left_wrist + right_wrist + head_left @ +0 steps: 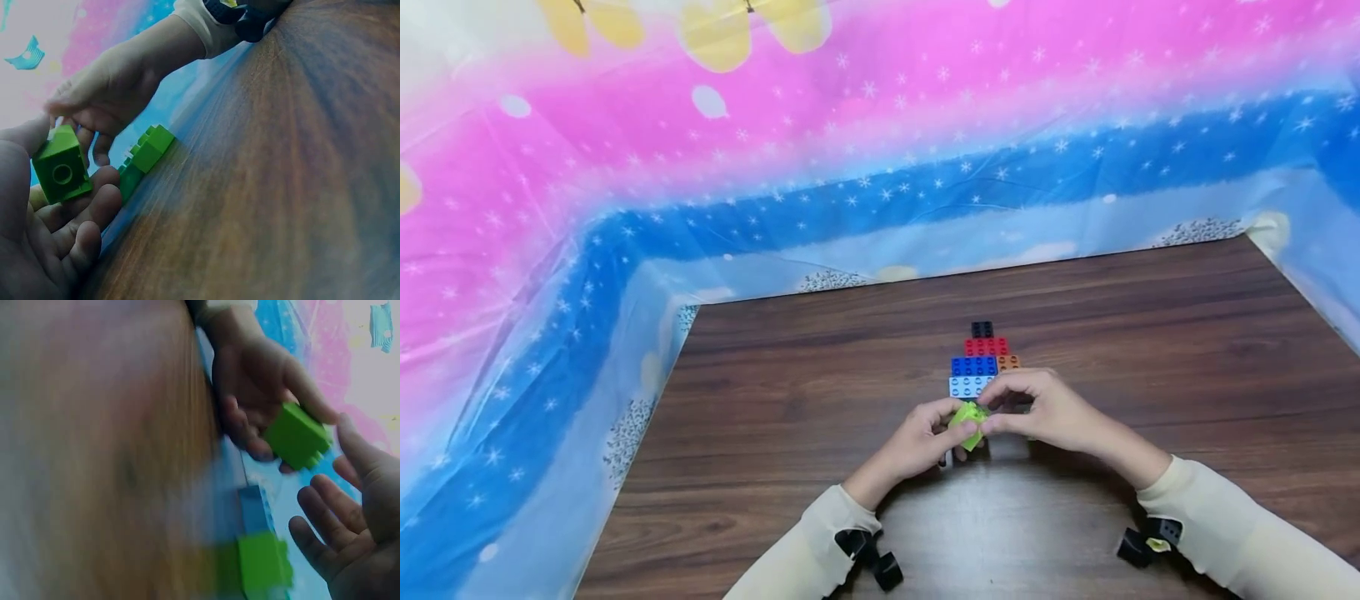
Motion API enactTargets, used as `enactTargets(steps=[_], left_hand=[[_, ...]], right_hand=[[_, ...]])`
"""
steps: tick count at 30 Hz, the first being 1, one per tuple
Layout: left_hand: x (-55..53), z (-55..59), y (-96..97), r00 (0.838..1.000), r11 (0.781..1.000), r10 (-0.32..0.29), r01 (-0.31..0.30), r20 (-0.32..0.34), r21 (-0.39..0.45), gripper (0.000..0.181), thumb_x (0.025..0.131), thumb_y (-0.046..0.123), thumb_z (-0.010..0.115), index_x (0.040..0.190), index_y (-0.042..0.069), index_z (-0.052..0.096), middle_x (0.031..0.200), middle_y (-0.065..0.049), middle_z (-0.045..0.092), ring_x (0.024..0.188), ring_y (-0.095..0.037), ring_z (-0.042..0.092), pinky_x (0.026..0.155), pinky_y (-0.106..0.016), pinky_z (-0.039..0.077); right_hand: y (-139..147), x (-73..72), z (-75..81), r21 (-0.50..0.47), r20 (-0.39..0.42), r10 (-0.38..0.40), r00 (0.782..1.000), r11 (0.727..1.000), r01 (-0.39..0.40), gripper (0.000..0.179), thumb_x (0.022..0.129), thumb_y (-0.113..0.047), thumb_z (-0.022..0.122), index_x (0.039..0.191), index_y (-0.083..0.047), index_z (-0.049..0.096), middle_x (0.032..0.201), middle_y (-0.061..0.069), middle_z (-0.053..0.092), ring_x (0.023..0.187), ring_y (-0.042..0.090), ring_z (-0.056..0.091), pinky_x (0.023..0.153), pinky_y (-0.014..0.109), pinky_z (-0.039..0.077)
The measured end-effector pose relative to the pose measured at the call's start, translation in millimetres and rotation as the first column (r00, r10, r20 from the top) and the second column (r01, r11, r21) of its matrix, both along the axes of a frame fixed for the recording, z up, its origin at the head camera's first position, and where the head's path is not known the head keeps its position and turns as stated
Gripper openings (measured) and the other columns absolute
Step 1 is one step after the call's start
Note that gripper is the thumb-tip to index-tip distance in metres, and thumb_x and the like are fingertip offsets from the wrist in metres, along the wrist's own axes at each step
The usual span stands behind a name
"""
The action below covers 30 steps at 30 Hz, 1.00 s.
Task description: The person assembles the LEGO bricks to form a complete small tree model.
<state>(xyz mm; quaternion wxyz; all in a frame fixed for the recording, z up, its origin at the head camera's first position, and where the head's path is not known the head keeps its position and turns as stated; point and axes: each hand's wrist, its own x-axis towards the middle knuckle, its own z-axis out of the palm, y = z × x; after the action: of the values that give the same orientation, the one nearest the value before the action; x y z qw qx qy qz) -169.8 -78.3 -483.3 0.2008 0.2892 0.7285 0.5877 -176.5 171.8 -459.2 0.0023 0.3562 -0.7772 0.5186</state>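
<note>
A lime-green toy building brick (967, 425) is held by my left hand (917, 442), between the thumb and fingers. In the left wrist view, a round hollow shows on the brick's (62, 169) face. My right hand (1054, 410) is close against the same brick from the right. Its thumb tip is at the brick's edge in the right wrist view, while its other fingers (331, 515) are spread and loosely bent, apart from the brick. Whether the right hand bears on the brick is hard to tell.
Beyond the hands, black (982, 329), red (987, 347), blue (973, 367), orange (1010, 362) and light blue bricks (968, 387) stand in stacked rows on the brown wooden table (790, 400). More green bricks (147, 153) sit beside the hands. A patterned cloth (887, 167) surrounds the table.
</note>
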Motion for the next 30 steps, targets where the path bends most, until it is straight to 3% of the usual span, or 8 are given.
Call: enactTargets(steps=[5, 8, 17, 24, 30], left_hand=[[-0.1, 1.1, -0.7, 0.998, 0.999, 0.036, -0.034, 0.053, -0.032, 0.03, 0.113, 0.024, 0.051, 0.127, -0.001, 0.061, 0.105, -0.022, 0.073, 0.072, -0.01, 0.067, 0.055, -0.023, 0.049], [-0.3, 1.5, -0.5, 0.994, 0.998, 0.06, -0.059, 0.087, -0.025, 0.032, 0.115, 0.026, 0.046, 0.129, 0.0, 0.056, 0.106, -0.02, 0.071, 0.071, -0.012, 0.064, 0.054, -0.024, 0.048], [-1.6, 2.5, 0.7, 0.989, 0.994, 0.11, -0.107, 0.1, -0.036, 0.032, 0.114, 0.029, 0.047, 0.127, 0.001, 0.052, 0.085, -0.005, 0.056, 0.065, -0.014, 0.057, 0.053, -0.024, 0.048], [-1.8, 0.6, 2.1, 0.99, 0.994, 0.104, -0.101, 0.091, -0.037, 0.036, 0.112, 0.03, 0.055, 0.135, 0.003, 0.055, 0.089, -0.004, 0.063, 0.069, -0.012, 0.063, 0.054, -0.024, 0.049], [-2.1, 0.3, 4.4, 0.993, 0.995, 0.101, -0.1, 0.067, -0.018, 0.033, 0.107, 0.02, 0.064, 0.133, 0.001, 0.057, 0.092, -0.007, 0.067, 0.069, -0.011, 0.065, 0.054, -0.023, 0.05]], right_hand=[[16, -8.3, 17.5, 0.164, -0.199, -0.027, 0.98, 0.985, 0.06, 0.019, 0.091, -0.013, 0.085, 0.108, -0.013, 0.077, 0.102, -0.001, 0.076, 0.087, 0.007, 0.067, 0.071, 0.035, 0.06], [23, -9.9, 28.6, 0.261, -0.248, -0.015, 0.969, 0.962, 0.081, 0.02, 0.092, -0.016, 0.084, 0.11, -0.012, 0.077, 0.105, 0.001, 0.074, 0.086, 0.003, 0.065, 0.069, 0.035, 0.059], [27, -8.8, 40.0, 0.494, -0.122, 0.016, 0.992, 0.868, 0.047, 0.019, 0.093, -0.018, 0.083, 0.109, -0.011, 0.077, 0.102, -0.001, 0.076, 0.082, 0.002, 0.065, 0.074, 0.034, 0.06], [31, -4.7, 44.0, 0.568, -0.059, 0.035, 0.998, 0.823, 0.005, 0.014, 0.09, -0.019, 0.086, 0.091, -0.021, 0.073, 0.085, -0.017, 0.066, 0.073, 0.001, 0.055, 0.064, 0.028, 0.051], [30, -3.1, 44.3, 0.617, -0.004, 0.042, 0.999, 0.786, -0.03, 0.019, 0.087, -0.024, 0.089, 0.095, -0.02, 0.073, 0.086, -0.016, 0.065, 0.071, 0.003, 0.052, 0.062, 0.028, 0.046]])
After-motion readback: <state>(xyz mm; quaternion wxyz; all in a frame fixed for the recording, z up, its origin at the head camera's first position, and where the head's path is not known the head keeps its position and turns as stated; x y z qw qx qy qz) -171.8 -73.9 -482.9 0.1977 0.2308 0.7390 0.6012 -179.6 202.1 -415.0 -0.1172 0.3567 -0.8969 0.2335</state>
